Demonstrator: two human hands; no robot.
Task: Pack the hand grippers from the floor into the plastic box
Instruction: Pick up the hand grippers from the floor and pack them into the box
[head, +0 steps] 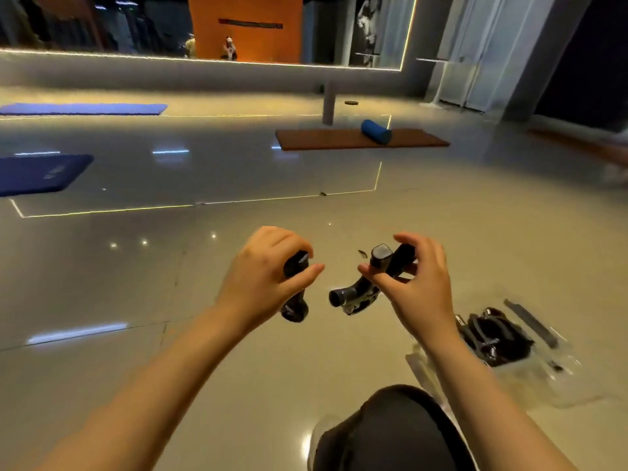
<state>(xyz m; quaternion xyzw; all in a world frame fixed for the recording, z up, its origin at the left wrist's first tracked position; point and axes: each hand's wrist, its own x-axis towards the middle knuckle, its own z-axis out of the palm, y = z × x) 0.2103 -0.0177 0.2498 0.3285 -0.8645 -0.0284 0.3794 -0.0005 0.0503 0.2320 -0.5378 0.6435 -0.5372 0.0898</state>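
Knee [390, 433]; hand grippers [360, 294] within fingers [380, 280]

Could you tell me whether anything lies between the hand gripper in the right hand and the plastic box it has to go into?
Nothing visible does. The right hand holds its hand gripper above bare floor, and the plastic box lies lower right, open, with other grippers already inside.

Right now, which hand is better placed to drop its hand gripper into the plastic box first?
Right. The right hand holds its hand gripper on the side where the clear plastic box lies; the left hand, gripping another black gripper, would probably have to cross over.
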